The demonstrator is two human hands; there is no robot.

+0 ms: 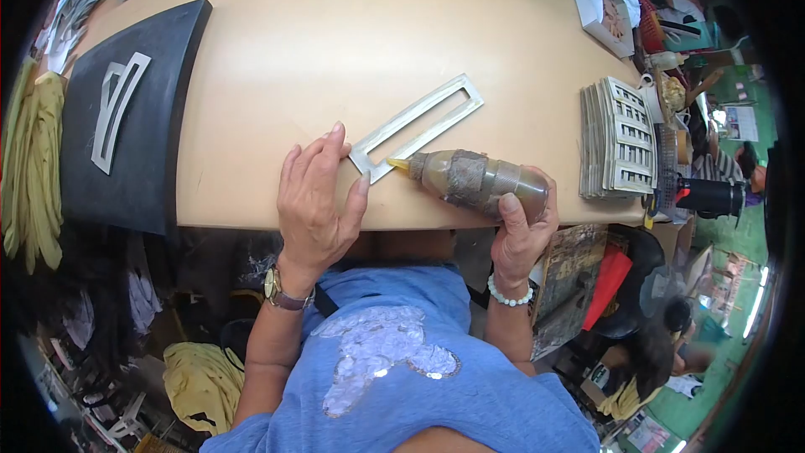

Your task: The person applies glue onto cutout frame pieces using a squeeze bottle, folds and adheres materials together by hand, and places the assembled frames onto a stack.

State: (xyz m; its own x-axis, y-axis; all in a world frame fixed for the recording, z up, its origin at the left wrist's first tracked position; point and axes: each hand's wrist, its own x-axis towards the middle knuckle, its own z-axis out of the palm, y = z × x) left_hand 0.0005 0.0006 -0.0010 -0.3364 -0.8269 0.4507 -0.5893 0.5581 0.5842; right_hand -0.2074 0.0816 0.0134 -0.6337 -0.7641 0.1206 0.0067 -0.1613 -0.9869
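Observation:
A pale rectangular frame (417,128) with a long slot lies slanted on the tan table. My left hand (317,195) rests at its lower left end, fingers apart, with thumb and fingertips at the frame's edge. In my right hand (525,231) is a brown glue bottle (482,184) with a wrapped middle, held on its side. Its yellow nozzle points left, at the frame's lower bar near the left end. Whether the tip touches the frame, I cannot tell.
On the left, a black board (126,117) carries pale slotted pieces (122,113), beside hanging yellow cloth strips (38,168). A stack of slotted cards (616,138) stands at the right edge, below a white box (605,13). The tan table (335,25) spans the middle.

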